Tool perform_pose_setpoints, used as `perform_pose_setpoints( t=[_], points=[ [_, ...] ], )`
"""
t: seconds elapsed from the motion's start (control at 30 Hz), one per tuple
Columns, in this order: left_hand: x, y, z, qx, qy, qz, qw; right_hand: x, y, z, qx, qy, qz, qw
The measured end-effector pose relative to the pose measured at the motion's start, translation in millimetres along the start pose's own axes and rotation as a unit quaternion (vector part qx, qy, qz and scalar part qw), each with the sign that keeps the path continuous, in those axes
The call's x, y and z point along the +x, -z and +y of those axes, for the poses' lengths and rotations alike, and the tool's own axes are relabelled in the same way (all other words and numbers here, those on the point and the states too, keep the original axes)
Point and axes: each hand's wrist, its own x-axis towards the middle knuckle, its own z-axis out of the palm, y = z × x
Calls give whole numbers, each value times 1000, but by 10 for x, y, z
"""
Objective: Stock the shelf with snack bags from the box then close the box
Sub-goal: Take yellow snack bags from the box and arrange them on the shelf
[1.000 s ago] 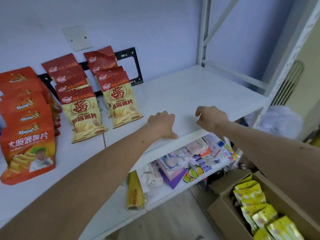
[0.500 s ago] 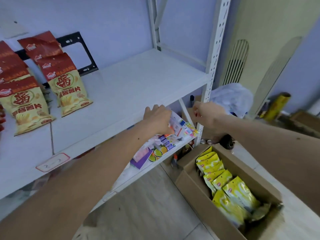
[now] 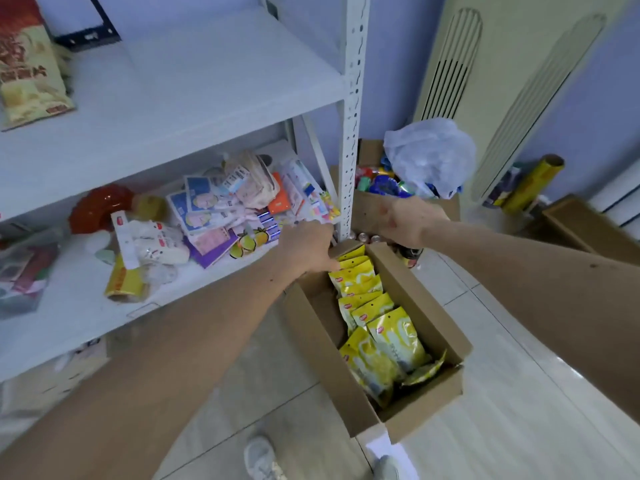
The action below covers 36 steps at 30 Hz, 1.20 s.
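Observation:
An open cardboard box (image 3: 422,306) stands on the floor at the foot of the white shelf (image 3: 194,98), with several yellow snack bags (image 3: 388,334) standing in a row inside. My left hand (image 3: 306,245) hovers at the box's far left corner, fingers loosely curled, holding nothing. My right hand (image 3: 407,221) hangs just beyond the box's far end, back toward me, fingers curled under and hidden. A red and yellow snack bag (image 3: 27,67) stands at the left of the upper shelf.
The lower shelf holds a heap of mixed small packets (image 3: 235,202) and a gold foil roll (image 3: 123,282). Behind the shelf post stands another carton with a white plastic bag (image 3: 429,154). A gold roll (image 3: 530,183) leans by the wall. My shoes show at the bottom edge.
My view has swung down and right from the upper shelf to the floor box. Both hands have dropped from the shelf edge to the far end of the box.

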Motion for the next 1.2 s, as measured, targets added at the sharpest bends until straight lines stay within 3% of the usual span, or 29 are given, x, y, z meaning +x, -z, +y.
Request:
perform_pose_setpoints(
  t=[0.43, 0.73, 1.2],
  points=[
    [285, -1333, 421, -80, 11, -77, 994, -45, -1219, 565, 19, 7, -78, 997],
    [614, -2330, 697, -139, 42, -138, 980, 184, -2169, 986, -29, -14, -120, 992],
    [1302, -4014, 1293, -256, 154, -148, 943, 723, -3811, 1758, -78, 101, -164, 978]
  ],
)
